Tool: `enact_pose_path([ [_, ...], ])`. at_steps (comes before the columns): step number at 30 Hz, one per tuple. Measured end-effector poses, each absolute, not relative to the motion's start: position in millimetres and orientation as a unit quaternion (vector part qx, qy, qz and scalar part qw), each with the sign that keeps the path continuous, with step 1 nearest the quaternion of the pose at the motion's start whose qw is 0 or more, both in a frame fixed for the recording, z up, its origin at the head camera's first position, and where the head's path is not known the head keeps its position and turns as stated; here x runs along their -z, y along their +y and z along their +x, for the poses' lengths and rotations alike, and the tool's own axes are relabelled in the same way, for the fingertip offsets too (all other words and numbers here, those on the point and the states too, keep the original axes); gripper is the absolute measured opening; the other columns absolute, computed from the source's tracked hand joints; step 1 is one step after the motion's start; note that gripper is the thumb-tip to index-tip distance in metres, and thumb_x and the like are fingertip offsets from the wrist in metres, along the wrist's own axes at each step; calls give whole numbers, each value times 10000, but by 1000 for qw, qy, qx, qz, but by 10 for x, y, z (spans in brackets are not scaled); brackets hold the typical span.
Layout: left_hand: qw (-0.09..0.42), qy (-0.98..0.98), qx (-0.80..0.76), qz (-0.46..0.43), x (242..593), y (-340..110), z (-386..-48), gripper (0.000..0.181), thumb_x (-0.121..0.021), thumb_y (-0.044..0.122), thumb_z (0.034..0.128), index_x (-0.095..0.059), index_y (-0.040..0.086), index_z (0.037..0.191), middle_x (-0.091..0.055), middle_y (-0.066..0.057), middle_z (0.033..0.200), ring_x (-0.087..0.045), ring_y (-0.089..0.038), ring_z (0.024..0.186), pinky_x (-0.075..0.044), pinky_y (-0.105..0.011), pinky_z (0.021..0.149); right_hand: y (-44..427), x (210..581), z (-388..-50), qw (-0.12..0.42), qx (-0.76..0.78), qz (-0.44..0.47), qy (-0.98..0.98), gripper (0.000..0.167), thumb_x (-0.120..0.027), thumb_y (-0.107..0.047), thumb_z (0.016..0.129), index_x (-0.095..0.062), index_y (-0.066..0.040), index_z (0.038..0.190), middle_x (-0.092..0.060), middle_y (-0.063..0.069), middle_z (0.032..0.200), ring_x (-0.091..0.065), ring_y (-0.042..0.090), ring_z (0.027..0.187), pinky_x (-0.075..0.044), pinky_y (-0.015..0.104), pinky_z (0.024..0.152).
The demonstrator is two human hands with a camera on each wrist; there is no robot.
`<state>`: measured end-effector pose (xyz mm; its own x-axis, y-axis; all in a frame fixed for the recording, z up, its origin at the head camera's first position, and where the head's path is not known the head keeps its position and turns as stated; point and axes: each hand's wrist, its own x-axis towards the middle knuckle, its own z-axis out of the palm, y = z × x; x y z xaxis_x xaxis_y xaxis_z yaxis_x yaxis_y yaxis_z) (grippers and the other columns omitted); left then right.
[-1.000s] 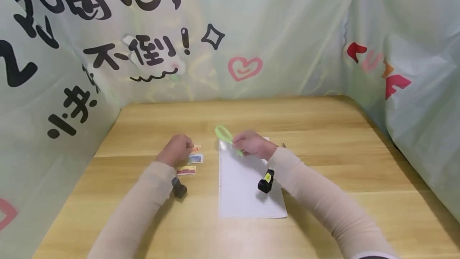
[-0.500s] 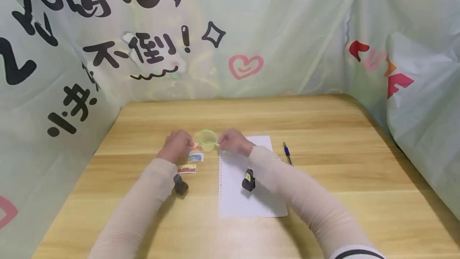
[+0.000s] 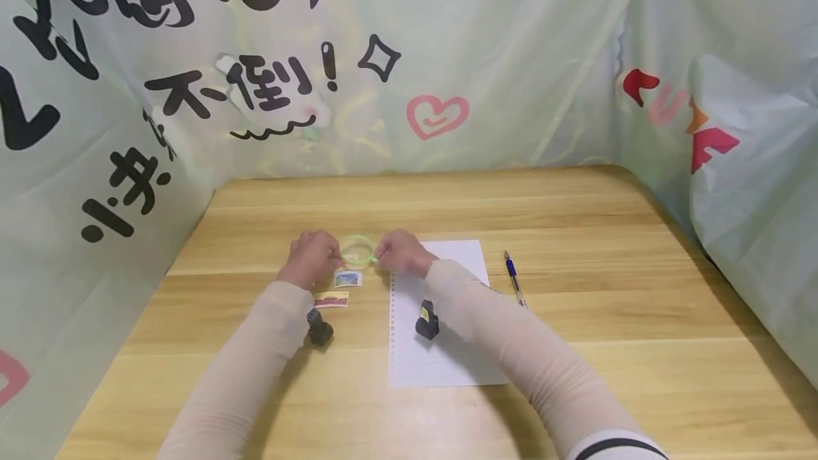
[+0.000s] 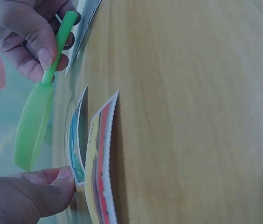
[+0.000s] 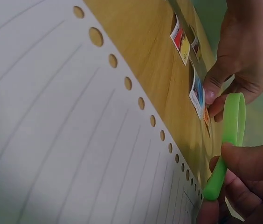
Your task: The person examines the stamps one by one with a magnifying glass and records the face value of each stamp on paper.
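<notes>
My right hand (image 3: 404, 253) grips the handle of a small green magnifying glass (image 4: 33, 123). Its round lens hovers over the farthest postage stamp, an orange one (image 5: 207, 116), close to my left fingers. That stamp's edge is pinched between thumb and finger of my left hand (image 3: 311, 259); much of it is hidden. Nearer to me lie a blue stamp (image 3: 348, 278) and a red-and-yellow stamp (image 3: 331, 299), which curl up from the wood in the left wrist view.
A lined sheet with punched holes (image 3: 441, 357) lies under my right forearm. To its right is a blue pen (image 3: 513, 270) on the wooden table (image 3: 607, 375). A printed cloth (image 3: 524, 55) hangs behind and along both sides.
My right hand has carried the magnifying glass leftward from above the paper to over the orange stamp, uncovering the pen. The left hand has stayed almost in place.
</notes>
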<state>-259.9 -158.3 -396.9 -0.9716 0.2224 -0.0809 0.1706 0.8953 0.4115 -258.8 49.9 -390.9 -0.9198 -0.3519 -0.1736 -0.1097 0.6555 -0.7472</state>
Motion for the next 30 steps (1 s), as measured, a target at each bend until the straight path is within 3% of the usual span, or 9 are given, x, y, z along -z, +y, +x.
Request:
enact_pose_path([
  [8, 67, 970, -217, 88, 4002, -1559, -2609, 213, -763, 123, 812, -659, 150, 628, -650, -17, 926, -474, -323, 998, -314, -521, 951, 507, 3960, -2580, 165, 379, -133, 901, 73, -729, -68, 826, -709, -64, 896, -659, 11, 842, -584, 176, 787, -481, 348, 817],
  [19, 59, 972, -207, 95, 4000, -1589, -2627, 177, -765, 113, 805, -683, 161, 655, -678, -36, 1041, -489, -339, 1029, -320, -531, 952, 465, 3924, -2582, 158, 364, -129, 909, 94, -733, -49, 805, -717, -67, 896, -665, 11, 859, -579, 176, 809, -475, 353, 852],
  [25, 70, 972, -208, 82, 3986, -1574, -2609, 26, -773, 150, 810, -749, 148, 801, -692, -49, 1075, -516, -349, 1080, -310, -539, 996, 514, 3896, -2602, 154, 360, -133, 911, 110, -742, -61, 793, -711, -77, 898, -661, 11, 874, -577, 181, 785, -480, 319, 756],
  [30, 66, 974, -202, 83, 3942, -1570, -2601, 107, -756, 130, 834, -761, 126, 941, -669, -82, 1159, -494, -368, 1131, -302, -543, 1011, 641, 3824, -2630, 135, 363, -151, 909, 115, -737, -48, 801, -709, -47, 912, -674, 33, 873, -589, 173, 753, -491, 271, 670],
])
